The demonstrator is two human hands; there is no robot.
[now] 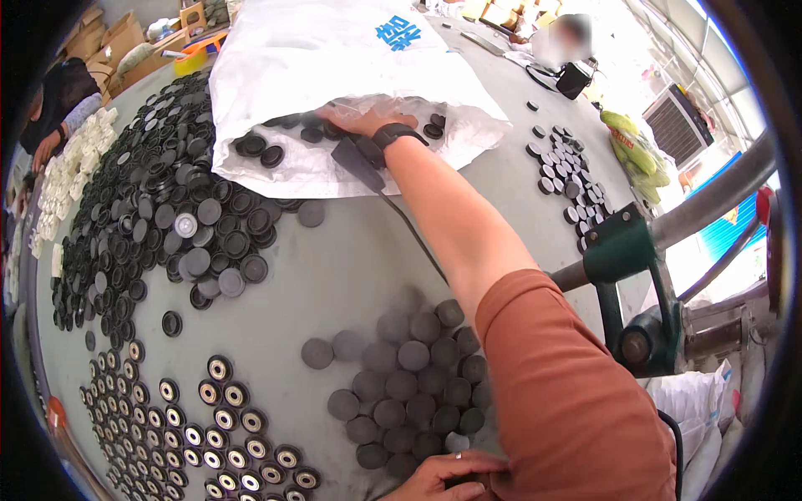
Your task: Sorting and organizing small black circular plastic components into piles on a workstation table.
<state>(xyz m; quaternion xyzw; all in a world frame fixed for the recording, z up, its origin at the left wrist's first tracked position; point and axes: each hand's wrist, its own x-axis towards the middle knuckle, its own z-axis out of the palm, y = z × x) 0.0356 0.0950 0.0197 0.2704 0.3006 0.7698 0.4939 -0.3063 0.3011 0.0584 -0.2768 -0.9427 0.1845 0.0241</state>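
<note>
A large white woven bag (334, 58) lies on the grey table with its mouth toward me. My right hand (368, 121) is inside that mouth, among loose round black caps (271, 156). Its fingertips are partly hidden by the bag and caps. On the right wrist is a black band (397, 134), with a dark box and a cable beside it. At the bottom edge my left hand (455, 476), wearing a ring, has thumb and fingers apart, the tips partly behind my brown right sleeve. Just above it, flat dark discs (413, 355) lie grouped on the table.
A big heap of black caps (192, 217) covers the left side. Black rings with metal bearings (213, 438) stand in rows at lower left. Small caps (572, 188) lie far right. A green metal clamp (622, 250) holds a bar on the right. Another person's hand (46, 150) is by white parts.
</note>
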